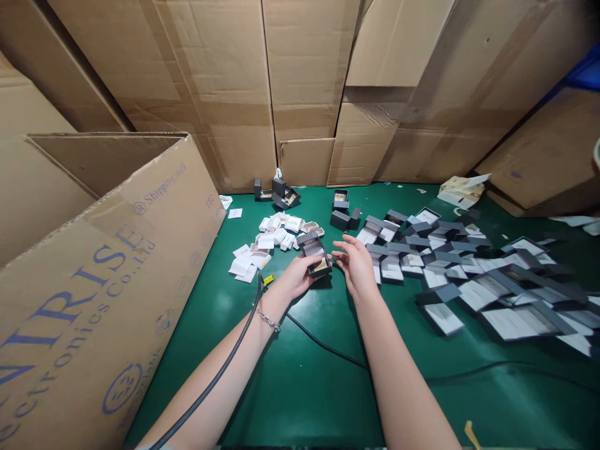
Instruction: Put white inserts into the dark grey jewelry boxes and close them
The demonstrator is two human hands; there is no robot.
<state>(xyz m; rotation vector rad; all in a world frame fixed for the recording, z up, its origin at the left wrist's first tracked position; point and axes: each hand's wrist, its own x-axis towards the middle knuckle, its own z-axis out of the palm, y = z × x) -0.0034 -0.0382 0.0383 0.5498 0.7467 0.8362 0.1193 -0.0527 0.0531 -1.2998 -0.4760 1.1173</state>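
Observation:
My left hand [300,276] is wrapped round a small black box [319,265] with its lid tipped open; something yellowish shows inside. Just right of that box, my right hand [354,262] hovers with its fingers apart and nothing in them. Beyond the left hand lies a loose pile of small white papers [267,241]. To the right of my right hand spread many open black boxes [392,269] with white inside. Several similar dark boxes [284,196] stand farther back, near the cardboard.
A large printed cardboard carton [140,250] stands open along the left. More cardboard boxes [225,81] wall off the back of the green table [300,381]. A black cable [323,344] runs across the tabletop and over my left forearm. A white tissue pack [462,192] sits at the back right.

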